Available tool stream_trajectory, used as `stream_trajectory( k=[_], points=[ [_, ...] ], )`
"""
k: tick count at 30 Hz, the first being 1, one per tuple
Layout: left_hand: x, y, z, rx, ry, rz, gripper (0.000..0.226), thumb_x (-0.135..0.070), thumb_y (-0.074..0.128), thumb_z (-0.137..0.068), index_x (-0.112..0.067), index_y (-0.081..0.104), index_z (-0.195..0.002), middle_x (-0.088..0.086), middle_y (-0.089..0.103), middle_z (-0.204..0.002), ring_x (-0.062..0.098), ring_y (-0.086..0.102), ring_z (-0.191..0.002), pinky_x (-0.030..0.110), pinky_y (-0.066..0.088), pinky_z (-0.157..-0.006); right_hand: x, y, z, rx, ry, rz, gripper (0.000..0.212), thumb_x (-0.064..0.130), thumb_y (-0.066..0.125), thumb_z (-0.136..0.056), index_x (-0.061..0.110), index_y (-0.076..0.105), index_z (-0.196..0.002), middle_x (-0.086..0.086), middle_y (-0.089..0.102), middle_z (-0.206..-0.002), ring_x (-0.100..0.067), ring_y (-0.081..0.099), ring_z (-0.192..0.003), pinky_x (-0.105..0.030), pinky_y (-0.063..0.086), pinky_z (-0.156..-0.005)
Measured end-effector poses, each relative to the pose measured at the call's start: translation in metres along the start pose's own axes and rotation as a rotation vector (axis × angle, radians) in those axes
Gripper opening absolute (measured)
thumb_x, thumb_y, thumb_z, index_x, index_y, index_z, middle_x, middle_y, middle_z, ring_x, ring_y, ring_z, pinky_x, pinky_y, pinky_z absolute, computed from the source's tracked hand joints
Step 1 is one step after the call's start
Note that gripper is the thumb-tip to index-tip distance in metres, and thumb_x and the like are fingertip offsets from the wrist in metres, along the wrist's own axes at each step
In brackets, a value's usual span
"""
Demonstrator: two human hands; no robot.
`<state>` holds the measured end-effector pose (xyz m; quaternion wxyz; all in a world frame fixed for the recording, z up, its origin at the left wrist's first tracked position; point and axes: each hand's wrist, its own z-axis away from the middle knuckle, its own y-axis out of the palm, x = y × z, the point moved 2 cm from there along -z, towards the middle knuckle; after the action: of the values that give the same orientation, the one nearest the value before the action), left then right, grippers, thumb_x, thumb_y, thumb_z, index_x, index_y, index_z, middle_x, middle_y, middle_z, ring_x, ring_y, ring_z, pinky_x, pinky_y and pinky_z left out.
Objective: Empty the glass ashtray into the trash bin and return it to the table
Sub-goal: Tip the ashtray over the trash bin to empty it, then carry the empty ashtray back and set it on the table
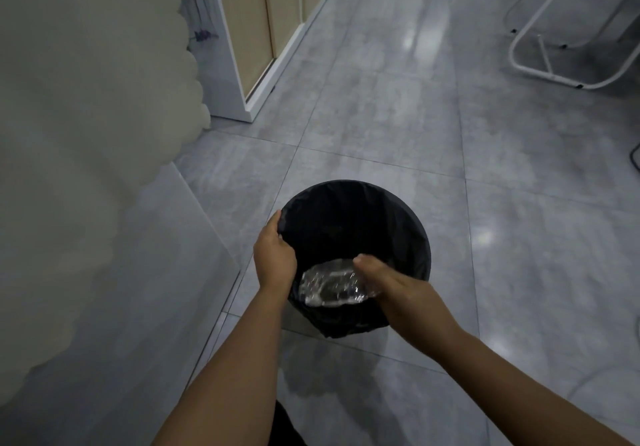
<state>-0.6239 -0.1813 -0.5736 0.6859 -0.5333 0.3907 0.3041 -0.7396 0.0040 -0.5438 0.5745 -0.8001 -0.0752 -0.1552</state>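
A round trash bin [388, 210] lined with a black bag stands on the grey tiled floor in the head view. My left hand [275, 255] grips the bin's left rim. My right hand [381, 281] holds the clear glass ashtray [330, 288] over the bin's near side, tipped on its side with the opening turned away from me. What lies inside the bin is too dark to see.
A pale table or counter edge [194, 224] runs along the left. A white cabinet [242, 64] with beige doors stands at the back left. A white metal rack frame [554, 64] sits on the floor at the back right.
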Motion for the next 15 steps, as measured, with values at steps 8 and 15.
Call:
stream_trajectory(
  k=[8, 15],
  points=[
    [-0.004, -0.002, -0.006, 0.083, 0.055, -0.114, 0.047, -0.005, 0.040, -0.098, -0.014, 0.041, -0.144, 0.008, 0.046, -0.146, 0.025, 0.047, -0.133, 0.025, 0.035, -0.105, -0.020, -0.008, -0.023, -0.045, 0.476, -0.320, 0.045, 0.015, 0.061, -0.090, 0.024, 0.055, -0.133, 0.003, 0.070, -0.117, -0.011, 0.068, -0.099, -0.013, 0.046, -0.086],
    [-0.051, 0.006, 0.005, 0.203, 0.158, 0.010, 0.048, -0.038, 0.046, -0.097, -0.023, 0.042, -0.143, -0.002, 0.051, -0.143, 0.013, 0.049, -0.131, 0.027, 0.038, -0.105, -0.045, -0.018, -0.058, -0.104, 1.035, -1.156, 0.020, 0.007, 0.064, -0.086, 0.004, 0.069, -0.105, -0.013, 0.070, -0.099, -0.022, 0.064, -0.069, -0.027, 0.059, -0.058]
  ],
)
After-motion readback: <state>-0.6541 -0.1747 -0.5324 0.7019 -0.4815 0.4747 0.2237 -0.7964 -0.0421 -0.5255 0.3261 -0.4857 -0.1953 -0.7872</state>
